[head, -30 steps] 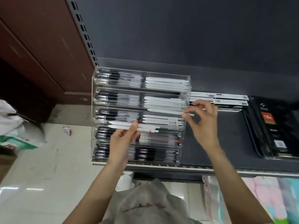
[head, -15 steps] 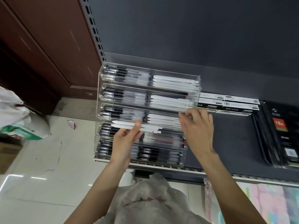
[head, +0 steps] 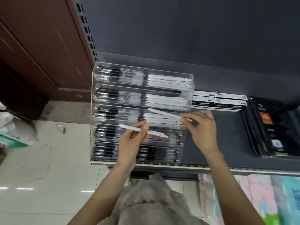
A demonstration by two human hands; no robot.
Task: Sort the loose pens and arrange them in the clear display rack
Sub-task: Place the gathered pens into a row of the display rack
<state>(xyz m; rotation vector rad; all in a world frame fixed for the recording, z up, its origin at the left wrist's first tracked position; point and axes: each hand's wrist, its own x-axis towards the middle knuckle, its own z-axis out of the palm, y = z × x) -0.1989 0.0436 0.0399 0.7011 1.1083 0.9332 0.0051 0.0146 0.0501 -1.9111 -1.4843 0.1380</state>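
A clear tiered display rack [head: 93, 111] stands on the dark shelf, with black-and-clear pens in its left compartments and white pens [head: 167, 80] in the upper right ones. My left hand [head: 132, 140] pinches one white pen [head: 129, 127] in front of the fourth tier. My right hand [head: 201, 127] pinches the end of another white pen [head: 164, 113], which lies slanted over the third tier's right compartment.
Flat white-and-black boxes [head: 219, 101] lie to the right of the rack, and dark packaged goods [head: 272, 127] further right. The shelf's front edge [head: 211, 168] runs below. A white plastic bag [head: 154, 200] hangs beneath my arms. A bag [head: 14, 133] sits on the tiled floor at left.
My right hand has come away from the third tier's front and now holds a white pen slanted over it. My left hand now holds a single pen, tilted more.
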